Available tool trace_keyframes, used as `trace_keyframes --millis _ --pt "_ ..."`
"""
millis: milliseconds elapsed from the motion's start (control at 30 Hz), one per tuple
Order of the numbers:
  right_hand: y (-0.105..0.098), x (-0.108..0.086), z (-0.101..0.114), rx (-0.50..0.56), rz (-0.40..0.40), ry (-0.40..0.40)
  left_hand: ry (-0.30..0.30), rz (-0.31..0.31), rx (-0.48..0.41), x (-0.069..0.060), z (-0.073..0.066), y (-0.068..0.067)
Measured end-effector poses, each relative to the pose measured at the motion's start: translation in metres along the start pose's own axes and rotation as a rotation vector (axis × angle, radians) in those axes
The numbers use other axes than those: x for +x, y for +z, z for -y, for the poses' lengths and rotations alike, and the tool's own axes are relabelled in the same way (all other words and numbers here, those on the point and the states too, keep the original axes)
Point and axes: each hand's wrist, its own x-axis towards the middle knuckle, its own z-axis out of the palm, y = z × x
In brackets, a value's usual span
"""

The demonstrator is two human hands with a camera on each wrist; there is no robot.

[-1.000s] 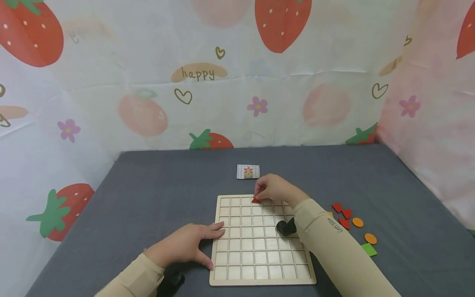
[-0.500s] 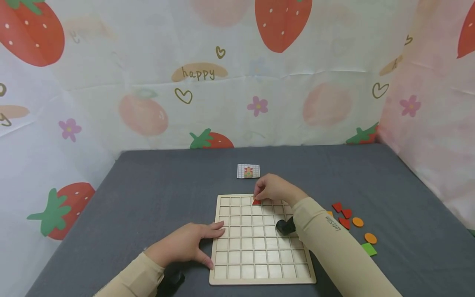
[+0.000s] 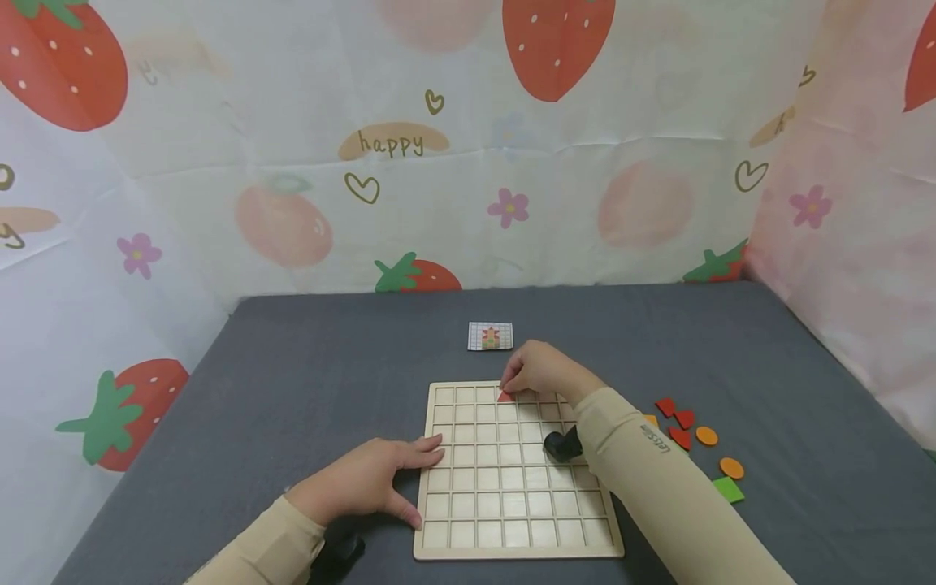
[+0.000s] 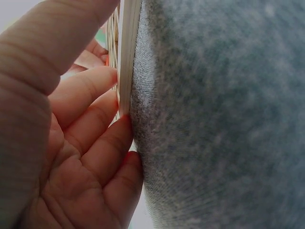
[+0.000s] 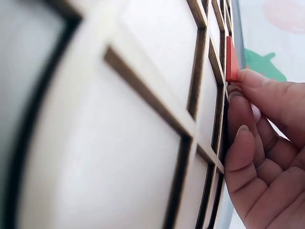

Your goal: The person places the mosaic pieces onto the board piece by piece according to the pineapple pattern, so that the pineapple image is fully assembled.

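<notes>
A wooden grid board [image 3: 509,508] with square cells lies on the grey cloth. At its far edge my right hand [image 3: 547,372] pinches a small red triangle tile [image 3: 505,397] by its upper part, over a cell of the top row. In the right wrist view, thumb and fingertips hold the red tile [image 5: 231,62] against the grid. My left hand [image 3: 371,481] touches the board's left edge, fingers extended and thumb spread lower down. Seen from the left wrist, the fingertips meet the board's side [image 4: 126,57].
A small card [image 3: 490,336] with a coloured pattern lies behind the board. Right of it are several red tiles [image 3: 679,439], orange discs [image 3: 706,436] and a green square tile [image 3: 728,490]; the right forearm partly covers this group. Fruit-print cloth walls [image 3: 439,236] enclose the table.
The red triangle tile has turned slightly and settled a little in my right fingers over the same cell. My left hand stays in place at the board's edge.
</notes>
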Motion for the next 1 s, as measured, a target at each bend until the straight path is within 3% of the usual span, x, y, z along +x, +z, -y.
trace_keyframes --millis 567,1000 --pt "-0.009 -0.001 -0.002 0.094 0.072 -0.014 -0.007 0.004 -0.006 0.000 -0.002 -0.003" --pt "-0.050 -0.036 -0.015 0.170 0.062 -0.055 -0.015 0.005 -0.008 0.000 -0.001 -0.002"
